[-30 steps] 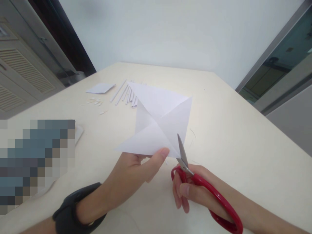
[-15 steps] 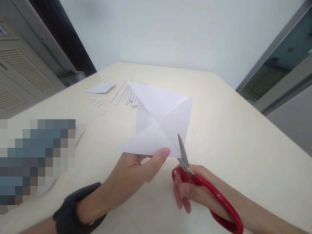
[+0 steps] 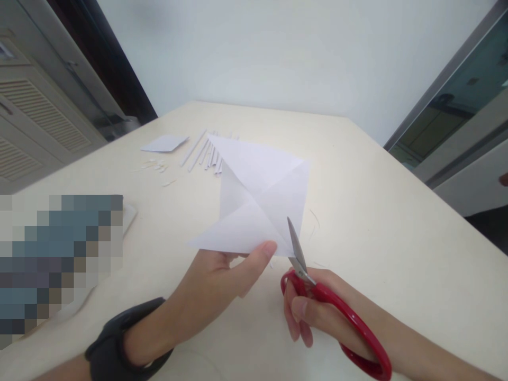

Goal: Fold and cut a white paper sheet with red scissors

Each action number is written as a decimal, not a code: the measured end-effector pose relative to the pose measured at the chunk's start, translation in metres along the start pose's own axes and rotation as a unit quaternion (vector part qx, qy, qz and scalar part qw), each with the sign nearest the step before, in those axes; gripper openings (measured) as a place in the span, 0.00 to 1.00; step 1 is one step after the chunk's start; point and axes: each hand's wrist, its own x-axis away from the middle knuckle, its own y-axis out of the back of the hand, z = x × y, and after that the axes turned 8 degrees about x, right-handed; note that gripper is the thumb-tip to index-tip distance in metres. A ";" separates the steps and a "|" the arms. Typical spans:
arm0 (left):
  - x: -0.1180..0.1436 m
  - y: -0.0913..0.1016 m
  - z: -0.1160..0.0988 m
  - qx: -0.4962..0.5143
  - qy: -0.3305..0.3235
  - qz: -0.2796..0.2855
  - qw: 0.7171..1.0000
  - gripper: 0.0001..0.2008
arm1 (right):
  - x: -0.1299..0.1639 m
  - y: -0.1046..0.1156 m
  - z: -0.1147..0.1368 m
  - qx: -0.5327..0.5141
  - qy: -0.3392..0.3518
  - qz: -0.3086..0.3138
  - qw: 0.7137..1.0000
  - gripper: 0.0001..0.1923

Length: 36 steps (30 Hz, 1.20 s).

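White folded paper (image 3: 260, 203) is held up over the table (image 3: 377, 222), pinched at its near edge by the left hand (image 3: 222, 280). Red scissors (image 3: 317, 301) sit gripped in the right hand (image 3: 317, 312), blades at the paper's near corner. Behind the paper lie thin paper strips (image 3: 204, 153), a small paper sheet (image 3: 164, 143) and tiny scraps (image 3: 156, 168); a blurred patch (image 3: 59, 264) covers the left side.

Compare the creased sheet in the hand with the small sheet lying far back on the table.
The creased sheet is held up off the table in the left hand; the small sheet lies flat on it, untouched. The creased sheet looks larger and shows crossing fold lines; the small sheet looks plain. The scissors in the right hand meet the creased sheet's near edge; the small sheet lies beside paper strips. Both are white paper.
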 end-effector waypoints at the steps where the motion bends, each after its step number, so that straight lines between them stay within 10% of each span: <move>1: 0.000 0.000 0.000 0.001 0.000 0.001 1.000 0.21 | 0.000 0.000 0.000 -0.001 -0.003 0.000 1.000 0.09; 36: 0.003 0.002 0.009 0.089 -0.009 0.022 0.996 0.19 | 0.002 0.004 0.002 0.012 -0.003 0.012 1.000 0.05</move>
